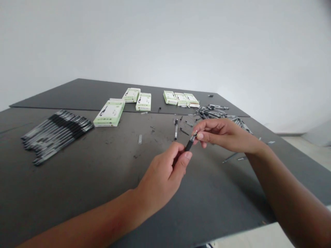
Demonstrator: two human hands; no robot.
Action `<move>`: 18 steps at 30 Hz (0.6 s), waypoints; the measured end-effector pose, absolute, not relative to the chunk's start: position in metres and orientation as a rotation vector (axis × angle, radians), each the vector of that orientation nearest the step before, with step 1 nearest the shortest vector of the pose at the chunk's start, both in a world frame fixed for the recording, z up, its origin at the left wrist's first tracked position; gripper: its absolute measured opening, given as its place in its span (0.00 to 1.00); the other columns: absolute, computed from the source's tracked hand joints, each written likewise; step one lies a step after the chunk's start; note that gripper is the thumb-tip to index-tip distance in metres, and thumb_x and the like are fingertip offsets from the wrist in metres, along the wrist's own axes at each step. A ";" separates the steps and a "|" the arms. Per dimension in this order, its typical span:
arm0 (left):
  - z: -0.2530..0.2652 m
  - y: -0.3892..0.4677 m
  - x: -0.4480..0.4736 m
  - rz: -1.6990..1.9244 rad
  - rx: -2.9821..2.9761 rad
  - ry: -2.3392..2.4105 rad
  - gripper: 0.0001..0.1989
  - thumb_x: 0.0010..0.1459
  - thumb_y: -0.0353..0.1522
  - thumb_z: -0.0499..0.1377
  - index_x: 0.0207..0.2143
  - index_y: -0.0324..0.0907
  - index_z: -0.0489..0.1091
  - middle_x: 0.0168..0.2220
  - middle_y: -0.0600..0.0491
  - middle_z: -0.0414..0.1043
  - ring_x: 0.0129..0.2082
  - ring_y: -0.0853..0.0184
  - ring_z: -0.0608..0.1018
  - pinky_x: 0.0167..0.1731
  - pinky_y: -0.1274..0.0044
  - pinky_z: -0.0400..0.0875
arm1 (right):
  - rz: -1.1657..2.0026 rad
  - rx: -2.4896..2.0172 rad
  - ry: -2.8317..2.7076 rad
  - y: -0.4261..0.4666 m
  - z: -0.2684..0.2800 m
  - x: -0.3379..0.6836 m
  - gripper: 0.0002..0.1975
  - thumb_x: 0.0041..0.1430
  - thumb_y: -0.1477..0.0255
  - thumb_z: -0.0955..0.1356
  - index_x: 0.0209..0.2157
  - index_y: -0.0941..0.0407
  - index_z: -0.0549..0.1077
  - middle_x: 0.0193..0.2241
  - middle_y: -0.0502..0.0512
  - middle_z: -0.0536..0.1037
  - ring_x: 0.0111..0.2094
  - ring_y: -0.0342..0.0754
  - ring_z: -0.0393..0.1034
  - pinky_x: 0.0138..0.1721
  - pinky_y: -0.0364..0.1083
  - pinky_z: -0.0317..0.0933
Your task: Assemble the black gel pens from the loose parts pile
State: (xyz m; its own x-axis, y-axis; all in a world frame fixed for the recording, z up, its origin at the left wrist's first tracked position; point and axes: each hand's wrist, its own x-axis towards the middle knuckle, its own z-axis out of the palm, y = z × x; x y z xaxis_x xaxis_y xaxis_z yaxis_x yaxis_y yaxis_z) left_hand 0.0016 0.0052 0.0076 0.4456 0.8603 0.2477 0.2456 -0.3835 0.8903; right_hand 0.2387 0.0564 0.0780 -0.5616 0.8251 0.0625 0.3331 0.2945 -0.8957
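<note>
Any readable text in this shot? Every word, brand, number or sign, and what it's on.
None legible.
Nearest box: dark print beside a pen picture and along the front edge, too small and blurred to read.
Other boxes: similar print, also too small.
Held pen: no lettering can be made out.
Pen row: too blurred to tell whether anything is printed.
Clear strip: faint marks, unreadable.
</note>
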 end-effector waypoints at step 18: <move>0.007 0.005 0.002 0.898 1.913 1.049 0.14 0.75 0.43 0.55 0.40 0.45 0.71 0.24 0.61 0.67 0.25 0.69 0.72 0.29 0.76 0.64 | 1.125 -0.989 -2.166 0.057 0.091 0.263 0.16 0.66 0.58 0.74 0.47 0.54 0.84 0.37 0.54 0.86 0.36 0.46 0.77 0.33 0.45 0.70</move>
